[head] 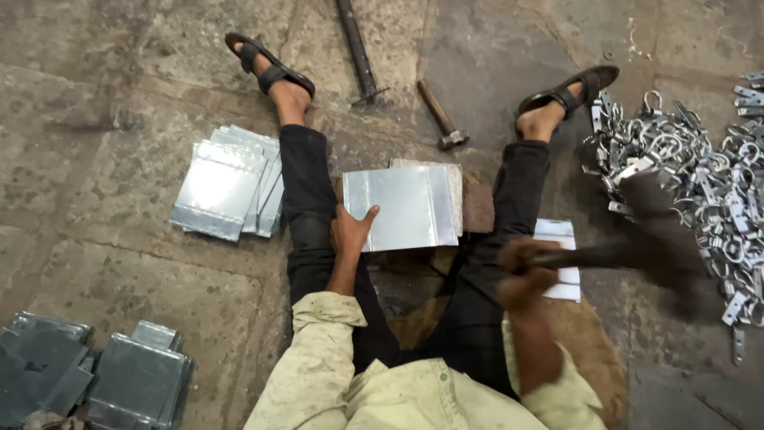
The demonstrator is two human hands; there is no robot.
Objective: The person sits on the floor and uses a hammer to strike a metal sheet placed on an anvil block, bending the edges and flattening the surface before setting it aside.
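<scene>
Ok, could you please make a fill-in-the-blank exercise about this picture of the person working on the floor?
1. The left hand presses on a shiny metal ____ lying between the legs.
2. The right hand grips the handle of a blurred ____.
3. A second hammer lies on the floor between the person's two ____.
4. The heap of small metal clamps lies on the person's ____ side.

Missing words: sheet; hammer; feet; right

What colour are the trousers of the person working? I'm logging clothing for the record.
Black trousers, seen best in the head view, the only one.
</scene>
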